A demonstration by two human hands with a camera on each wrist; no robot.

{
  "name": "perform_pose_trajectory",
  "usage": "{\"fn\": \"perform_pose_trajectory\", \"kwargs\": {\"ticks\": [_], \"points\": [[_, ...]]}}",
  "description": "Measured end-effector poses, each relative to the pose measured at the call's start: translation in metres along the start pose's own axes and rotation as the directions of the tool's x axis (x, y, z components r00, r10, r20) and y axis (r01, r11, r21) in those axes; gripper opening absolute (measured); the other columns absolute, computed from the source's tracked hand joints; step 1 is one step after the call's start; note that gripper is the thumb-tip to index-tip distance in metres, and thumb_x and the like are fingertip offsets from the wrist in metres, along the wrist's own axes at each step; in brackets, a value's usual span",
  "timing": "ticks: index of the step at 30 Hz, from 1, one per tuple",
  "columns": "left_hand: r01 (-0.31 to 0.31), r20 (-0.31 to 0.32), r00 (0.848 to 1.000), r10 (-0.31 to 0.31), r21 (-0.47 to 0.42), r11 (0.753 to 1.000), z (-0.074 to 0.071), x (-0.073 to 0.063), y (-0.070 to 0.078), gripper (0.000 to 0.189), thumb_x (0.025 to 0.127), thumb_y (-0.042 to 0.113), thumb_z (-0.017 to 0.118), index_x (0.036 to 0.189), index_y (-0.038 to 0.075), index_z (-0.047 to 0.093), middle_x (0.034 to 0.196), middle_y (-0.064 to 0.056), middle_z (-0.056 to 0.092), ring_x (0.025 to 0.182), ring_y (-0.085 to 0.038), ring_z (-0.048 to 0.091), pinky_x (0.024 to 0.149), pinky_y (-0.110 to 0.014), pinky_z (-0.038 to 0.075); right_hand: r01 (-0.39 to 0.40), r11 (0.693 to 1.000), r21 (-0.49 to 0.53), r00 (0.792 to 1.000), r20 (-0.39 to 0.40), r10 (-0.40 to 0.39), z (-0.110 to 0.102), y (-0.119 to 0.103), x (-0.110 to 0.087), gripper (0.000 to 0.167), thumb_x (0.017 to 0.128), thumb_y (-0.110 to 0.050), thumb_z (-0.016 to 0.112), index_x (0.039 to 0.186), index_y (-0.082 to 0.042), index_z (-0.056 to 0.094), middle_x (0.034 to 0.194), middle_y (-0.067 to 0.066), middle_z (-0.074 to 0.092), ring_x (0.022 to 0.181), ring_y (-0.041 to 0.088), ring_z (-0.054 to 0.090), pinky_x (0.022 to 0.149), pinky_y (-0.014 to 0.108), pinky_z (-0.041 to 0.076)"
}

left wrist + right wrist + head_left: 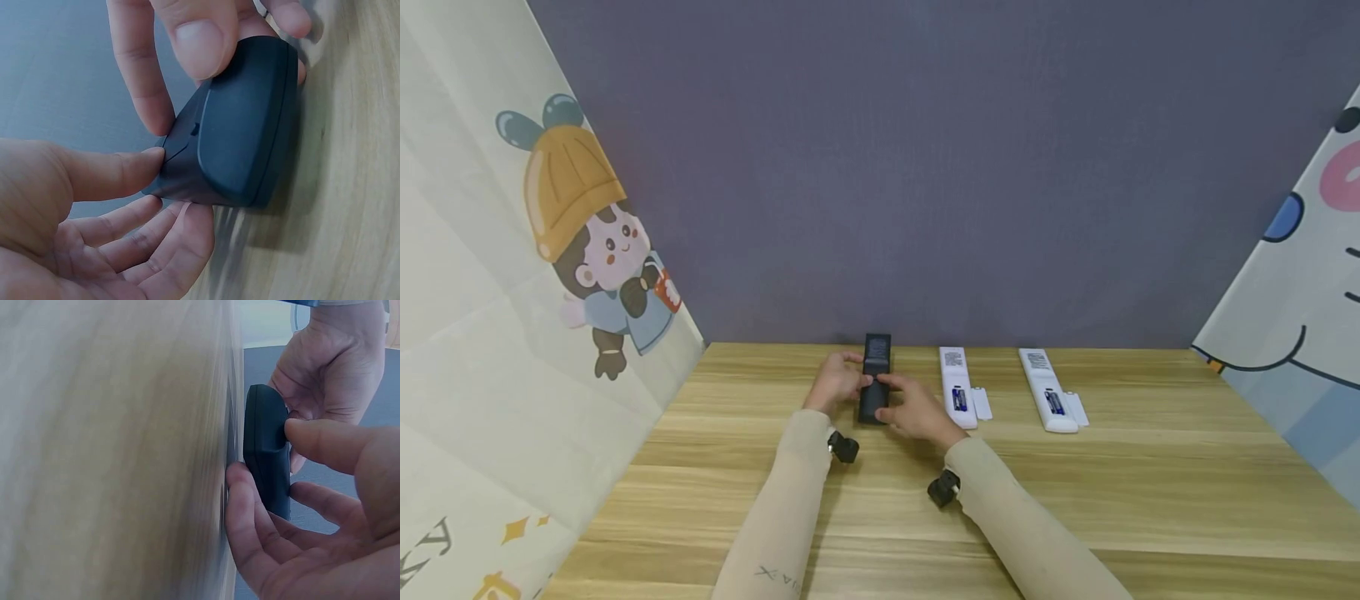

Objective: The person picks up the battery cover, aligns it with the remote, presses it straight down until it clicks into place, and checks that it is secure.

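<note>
A black remote control (873,402) lies back side up near the table's far edge, its near end slightly raised in the wrist views. My left hand (837,383) grips its left side, with the thumb (125,172) on the back by a seam and the fingers under the side edge. From the right, my right hand (919,410) holds the remote, its thumb (325,440) on the back near the close end and its other fingers along the side. To the right lies a white remote (953,375), back up, batteries (959,399) showing in its compartment.
Another white remote (1040,373) lies further right with batteries (1055,403) exposed. Loose white battery covers (982,404) (1077,409) lie right beside the two white remotes. A grey backdrop (925,183) stands behind the wooden table (715,483), with printed cloths at both sides.
</note>
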State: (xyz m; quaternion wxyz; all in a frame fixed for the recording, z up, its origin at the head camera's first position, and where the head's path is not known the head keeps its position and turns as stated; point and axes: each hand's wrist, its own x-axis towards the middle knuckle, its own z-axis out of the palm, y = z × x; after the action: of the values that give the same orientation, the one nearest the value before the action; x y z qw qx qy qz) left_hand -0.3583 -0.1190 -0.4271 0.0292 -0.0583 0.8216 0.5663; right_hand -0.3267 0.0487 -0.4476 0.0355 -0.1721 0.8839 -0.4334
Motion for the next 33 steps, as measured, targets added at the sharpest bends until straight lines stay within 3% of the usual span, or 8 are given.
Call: {"fn": "perform_pose_trajectory", "kwargs": {"ticks": [15,23,33], "points": [[0.004,-0.008,1.0,-0.003,0.013,1.0,0.002,0.003,-0.005,0.042,0.09,-0.004,0.07,0.132,0.0,0.063,0.114,-0.026,0.072,0.084,-0.022,0.072,0.069,-0.03,0.06,-0.007,1.0,-0.018,1.0,0.028,0.007,0.0,0.001,0.001,0.065,0.089,-0.013,0.077,0.149,-0.012,0.053,0.149,0.022,0.054,0.138,0.04,0.051,0.113,0.056,0.042],[-0.005,-0.021,1.0,0.006,0.035,0.999,0.003,0.003,-0.008,0.042,0.09,-0.004,0.071,0.131,-0.001,0.062,0.116,-0.026,0.07,0.08,-0.021,0.071,0.065,-0.028,0.057,-0.037,0.999,-0.005,0.999,0.038,0.037,0.0,0.0,-0.001,0.064,0.088,-0.015,0.077,0.148,-0.01,0.053,0.15,0.023,0.053,0.141,0.041,0.048,0.116,0.057,0.038],[-0.022,-0.083,0.996,0.033,0.128,0.991,0.007,0.005,-0.011,0.038,0.088,0.001,0.074,0.125,0.001,0.067,0.12,-0.022,0.069,0.077,-0.018,0.064,0.061,-0.022,0.049,-0.033,0.999,-0.013,0.998,0.05,0.034,0.001,0.001,0.0,0.06,0.089,-0.016,0.075,0.145,-0.006,0.055,0.151,0.022,0.053,0.142,0.041,0.047,0.118,0.056,0.036]]}}
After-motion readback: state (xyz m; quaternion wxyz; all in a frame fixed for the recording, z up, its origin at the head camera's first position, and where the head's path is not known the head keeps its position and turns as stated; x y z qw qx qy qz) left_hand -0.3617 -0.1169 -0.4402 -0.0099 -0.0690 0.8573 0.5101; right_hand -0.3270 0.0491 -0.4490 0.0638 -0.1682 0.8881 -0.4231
